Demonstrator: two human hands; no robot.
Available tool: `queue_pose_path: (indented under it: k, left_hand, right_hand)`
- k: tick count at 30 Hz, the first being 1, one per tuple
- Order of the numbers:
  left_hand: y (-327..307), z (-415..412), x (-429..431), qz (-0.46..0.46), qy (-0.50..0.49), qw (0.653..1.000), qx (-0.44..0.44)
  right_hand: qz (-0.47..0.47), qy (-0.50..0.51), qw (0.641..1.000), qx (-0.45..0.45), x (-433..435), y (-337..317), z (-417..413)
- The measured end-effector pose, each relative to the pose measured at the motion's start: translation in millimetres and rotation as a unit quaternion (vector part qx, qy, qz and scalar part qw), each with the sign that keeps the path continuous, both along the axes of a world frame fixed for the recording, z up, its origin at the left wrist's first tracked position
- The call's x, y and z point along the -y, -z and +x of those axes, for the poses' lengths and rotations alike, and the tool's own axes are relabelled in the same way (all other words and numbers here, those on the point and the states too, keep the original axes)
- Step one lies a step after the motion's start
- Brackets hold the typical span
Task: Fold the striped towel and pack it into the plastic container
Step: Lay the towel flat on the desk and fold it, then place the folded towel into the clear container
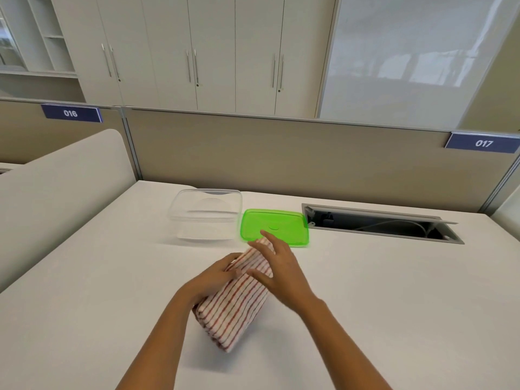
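Towel [236, 308] under left fingers [228, 273] (right fingers [268, 240] too)

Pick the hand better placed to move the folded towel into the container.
Left, probably. The left hand rests on the striped towel on the side facing the clear container. The right hand lies spread over the towel's far end, nearer the green lid.

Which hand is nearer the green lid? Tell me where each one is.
Right. The right hand lies over the far end of the towel, its fingertips at the near edge of the green lid. The left hand rests on the towel's left side, farther back from the lid.
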State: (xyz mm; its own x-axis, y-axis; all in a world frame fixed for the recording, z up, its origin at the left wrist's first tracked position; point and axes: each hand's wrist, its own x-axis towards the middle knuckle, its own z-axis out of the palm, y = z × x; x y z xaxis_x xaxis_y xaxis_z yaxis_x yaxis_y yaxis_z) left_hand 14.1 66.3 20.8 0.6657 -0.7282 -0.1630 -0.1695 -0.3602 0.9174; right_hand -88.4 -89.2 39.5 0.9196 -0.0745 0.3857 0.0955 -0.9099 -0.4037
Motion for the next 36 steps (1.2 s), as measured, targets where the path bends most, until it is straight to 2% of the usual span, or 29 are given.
queue_pose_path:
  k: [3, 8, 11, 14, 16, 19, 23, 28, 31, 34, 36]
  left_hand:
    - [-26, 0, 2, 0.067, 0.096, 0.991, 0.072]
    - [-52, 0, 4, 0.092, 0.14, 0.974, 0.151]
    - [-58, 1, 2, 0.102, 0.156, 0.967, 0.172]
    - [-63, 2, 1, 0.104, 0.172, 0.961, 0.191]
    - [-68, 5, -1, 0.102, 0.169, 0.965, 0.171]
    - [-78, 11, -8, 0.125, 0.157, 0.97, 0.136]
    - [-91, 16, -11, 0.157, 0.174, 0.957, 0.173]
    - [-107, 3, -10, 0.144, 0.208, 0.937, 0.24]
    - [-114, -3, -8, 0.13, 0.214, 0.924, 0.29]
    - [-118, -2, -9, 0.13, 0.201, 0.918, 0.317]
    - [-118, 5, -13, 0.163, 0.187, 0.914, 0.32]
  right_hand:
    - [-0.103, -0.043, 0.994, -0.014, 17, -16, 6]
    - [-0.079, -0.031, 0.996, -0.043, 43, -30, 12]
    - [-0.039, -0.031, 0.996, -0.073, 52, -32, 9]
    - [0.087, -0.046, 0.984, -0.149, 55, -32, 4]
    - [0.141, -0.049, 0.974, -0.167, 60, -32, 3]
    - [0.179, -0.044, 0.969, -0.166, 68, -34, 2]
    - [0.208, -0.042, 0.958, -0.192, 70, -34, 3]
    - [0.201, -0.091, 0.942, -0.252, 63, -36, 4]
    - [0.144, -0.119, 0.941, -0.283, 57, -42, 5]
    - [0.113, -0.09, 0.958, -0.248, 57, -44, 6]
    - [0.082, -0.059, 0.974, -0.202, 61, -48, 6]
